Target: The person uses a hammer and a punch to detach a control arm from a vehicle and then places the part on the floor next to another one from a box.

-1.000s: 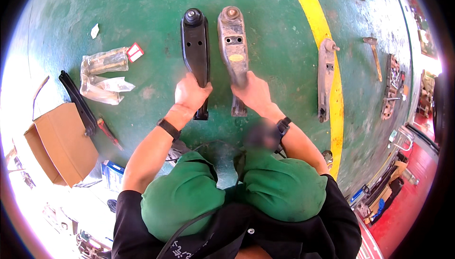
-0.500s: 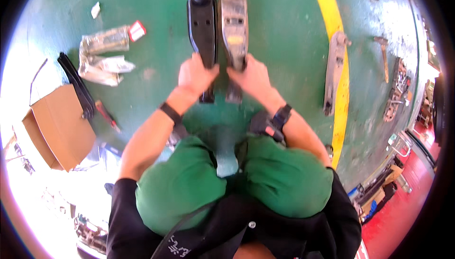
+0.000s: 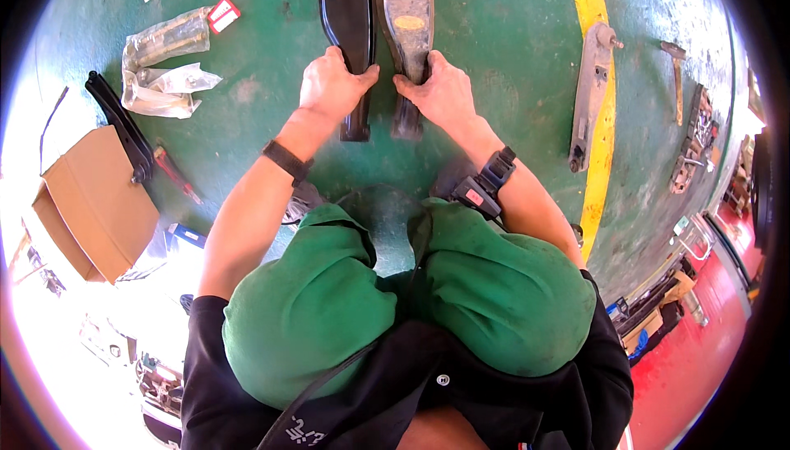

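Side by side in front of me lie two suspension control arms, long and narrow, with their far ends cut off by the upper edge. The glossy black control arm [image 3: 346, 22] is on the left, and my left hand [image 3: 333, 86] grips it near its narrow end, thumb on the inner side. To its right is a worn, dirty grey-brown control arm [image 3: 406, 38] with a yellowish oval mark. My right hand [image 3: 440, 94] is closed round that one at a similar height. A thin gap separates the two parts.
Another worn control arm [image 3: 591, 92] rests along the yellow floor line [image 3: 606, 141], with a hammer [image 3: 677, 79] and a tray of parts [image 3: 693, 141] beyond. To the left lie plastic-wrapped parts [image 3: 169, 38], a black control arm [image 3: 122, 125], a red-handled tool [image 3: 175, 174] and a cardboard box [image 3: 103, 203].
The view has shifted, so both control arms and the floor items sit higher in the picture. The far ends of the two held parts have left the frame. Both hands keep their grip.
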A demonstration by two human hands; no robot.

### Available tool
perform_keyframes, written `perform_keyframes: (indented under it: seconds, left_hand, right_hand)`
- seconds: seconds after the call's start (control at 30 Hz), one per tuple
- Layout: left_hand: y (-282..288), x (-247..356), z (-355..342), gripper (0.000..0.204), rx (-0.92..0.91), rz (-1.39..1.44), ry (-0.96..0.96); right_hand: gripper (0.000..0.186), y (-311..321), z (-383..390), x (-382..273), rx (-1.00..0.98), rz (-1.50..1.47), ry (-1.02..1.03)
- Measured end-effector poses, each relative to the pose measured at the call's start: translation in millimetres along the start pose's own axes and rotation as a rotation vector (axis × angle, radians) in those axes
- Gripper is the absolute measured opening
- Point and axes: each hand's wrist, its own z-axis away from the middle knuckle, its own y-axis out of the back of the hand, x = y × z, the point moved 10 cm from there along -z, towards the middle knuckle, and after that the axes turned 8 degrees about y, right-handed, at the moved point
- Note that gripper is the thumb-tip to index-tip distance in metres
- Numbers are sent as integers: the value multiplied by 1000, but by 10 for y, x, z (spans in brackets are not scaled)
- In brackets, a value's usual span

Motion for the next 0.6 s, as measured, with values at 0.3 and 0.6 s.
perform_keyframes:
  seconds: [0.3,0.6]
  left_hand:
    - [-20,0,-16,59,-37,-44,33]
    - [70,35,-78,53,47,2,24]
  right_hand:
    - [47,45,-7,-60,8,34,-2]
    - [45,56,-10,-58,4,-23,-31]
